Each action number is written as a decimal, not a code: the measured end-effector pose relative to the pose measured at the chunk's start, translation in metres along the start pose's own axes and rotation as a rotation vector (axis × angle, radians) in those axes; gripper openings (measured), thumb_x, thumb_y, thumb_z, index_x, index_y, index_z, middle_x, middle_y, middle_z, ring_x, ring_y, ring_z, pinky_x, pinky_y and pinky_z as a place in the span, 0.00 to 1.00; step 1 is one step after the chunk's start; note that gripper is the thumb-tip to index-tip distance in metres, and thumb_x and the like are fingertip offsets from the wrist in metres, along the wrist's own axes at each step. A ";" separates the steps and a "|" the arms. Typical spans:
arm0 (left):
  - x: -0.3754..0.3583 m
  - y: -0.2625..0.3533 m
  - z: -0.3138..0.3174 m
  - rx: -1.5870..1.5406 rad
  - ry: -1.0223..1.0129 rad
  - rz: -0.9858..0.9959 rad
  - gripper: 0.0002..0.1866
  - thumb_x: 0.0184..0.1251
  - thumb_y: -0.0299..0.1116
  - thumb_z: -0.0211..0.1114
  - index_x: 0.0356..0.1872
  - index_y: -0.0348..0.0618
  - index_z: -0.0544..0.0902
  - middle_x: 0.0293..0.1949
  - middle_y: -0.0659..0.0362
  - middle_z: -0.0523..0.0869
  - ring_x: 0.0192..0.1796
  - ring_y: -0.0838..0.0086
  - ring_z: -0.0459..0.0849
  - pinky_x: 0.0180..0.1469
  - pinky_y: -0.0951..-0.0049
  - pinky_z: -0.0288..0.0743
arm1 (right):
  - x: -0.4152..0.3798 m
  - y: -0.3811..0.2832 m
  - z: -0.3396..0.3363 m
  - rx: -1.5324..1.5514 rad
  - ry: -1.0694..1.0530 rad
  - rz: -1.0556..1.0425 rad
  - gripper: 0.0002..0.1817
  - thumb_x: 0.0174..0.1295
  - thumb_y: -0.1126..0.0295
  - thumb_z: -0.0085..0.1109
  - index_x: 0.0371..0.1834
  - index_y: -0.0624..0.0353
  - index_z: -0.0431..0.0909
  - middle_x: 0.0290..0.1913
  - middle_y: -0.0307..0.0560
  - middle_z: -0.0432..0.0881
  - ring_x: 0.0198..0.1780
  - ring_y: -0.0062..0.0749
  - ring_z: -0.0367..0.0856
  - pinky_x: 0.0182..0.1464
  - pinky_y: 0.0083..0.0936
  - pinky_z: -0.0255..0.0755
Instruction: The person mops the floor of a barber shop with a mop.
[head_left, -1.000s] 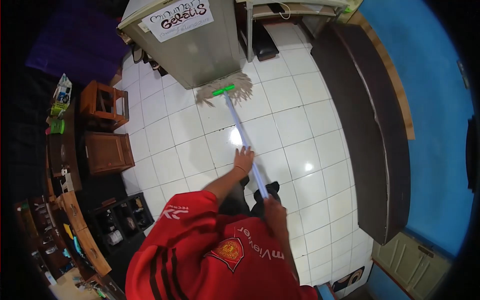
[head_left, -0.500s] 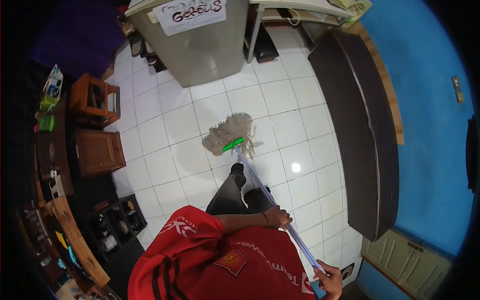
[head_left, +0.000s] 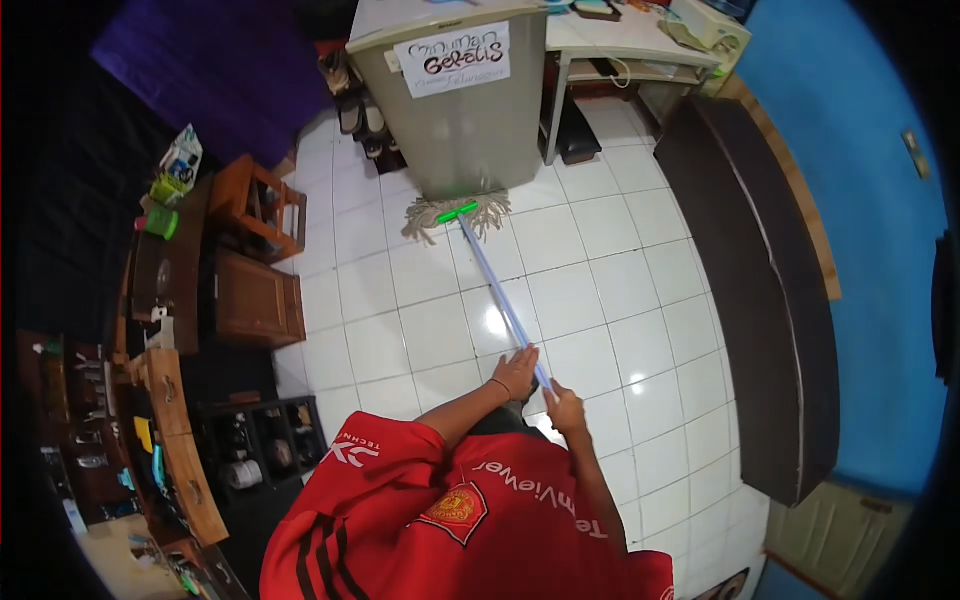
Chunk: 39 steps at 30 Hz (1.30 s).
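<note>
A string mop [head_left: 490,272] with a pale bluish handle, a green clamp and grey-beige strands reaches away from me across the white tiles. Its strands are spread against the bottom front edge of a grey refrigerator [head_left: 470,140]. My left hand [head_left: 516,373] is closed around the middle of the handle. Just below it and to the right, my right hand [head_left: 567,408] grips the handle closer to its end. Both arms are stretched forward over the floor.
A long dark brown box-like bench [head_left: 740,280] runs along the blue wall. Left are a wooden stool [head_left: 255,210], a wooden cabinet [head_left: 258,297] and a black rack [head_left: 265,445]. Shoes [head_left: 365,125] lie beside the refrigerator; a white desk [head_left: 610,38] stands to its right.
The mop head has moved forward from mid-floor to the refrigerator's base. Both hands have gone forward, and my right hand has come up close to my left. The view has shifted too.
</note>
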<state>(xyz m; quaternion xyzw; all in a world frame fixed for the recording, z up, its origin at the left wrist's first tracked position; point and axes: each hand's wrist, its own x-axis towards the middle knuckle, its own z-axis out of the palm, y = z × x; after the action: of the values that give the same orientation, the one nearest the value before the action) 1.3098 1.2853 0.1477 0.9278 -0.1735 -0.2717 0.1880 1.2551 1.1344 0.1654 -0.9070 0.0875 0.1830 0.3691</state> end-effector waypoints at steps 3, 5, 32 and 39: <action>-0.023 -0.005 -0.012 0.212 -0.171 0.052 0.35 0.51 0.36 0.55 0.63 0.44 0.54 0.65 0.54 0.54 0.65 0.59 0.57 0.59 0.45 0.52 | -0.027 0.006 0.017 0.057 -0.013 0.007 0.23 0.57 0.56 0.51 0.52 0.58 0.71 0.22 0.57 0.78 0.16 0.37 0.77 0.24 0.31 0.73; -0.032 -0.004 0.013 0.252 -0.190 0.171 0.36 0.49 0.36 0.56 0.63 0.46 0.55 0.65 0.56 0.56 0.64 0.59 0.58 0.58 0.44 0.52 | -0.063 0.021 0.011 0.149 -0.003 -0.026 0.23 0.57 0.56 0.51 0.52 0.59 0.71 0.22 0.55 0.78 0.16 0.33 0.77 0.22 0.29 0.72; -0.085 -0.268 -0.027 0.226 0.355 0.088 0.13 0.55 0.32 0.50 0.42 0.52 0.74 0.52 0.63 0.71 0.62 0.75 0.61 0.55 0.34 0.50 | -0.067 -0.234 0.139 0.033 -0.119 0.077 0.21 0.60 0.57 0.49 0.50 0.60 0.73 0.10 0.44 0.67 0.09 0.23 0.65 0.12 0.23 0.59; -0.140 -0.178 -0.014 -0.078 -0.060 0.599 0.31 0.32 0.38 0.66 0.47 0.49 0.69 0.45 0.57 0.72 0.53 0.60 0.68 0.49 0.36 0.56 | -0.179 -0.250 0.045 0.221 -0.264 0.574 0.21 0.59 0.59 0.51 0.53 0.59 0.71 0.12 0.36 0.66 0.10 0.15 0.61 0.10 0.16 0.54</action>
<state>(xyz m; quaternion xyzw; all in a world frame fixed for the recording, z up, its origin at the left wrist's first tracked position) 1.2456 1.5028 0.1415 0.8189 -0.4344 -0.2377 0.2902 1.1521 1.3485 0.3660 -0.7682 0.3104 0.3848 0.4067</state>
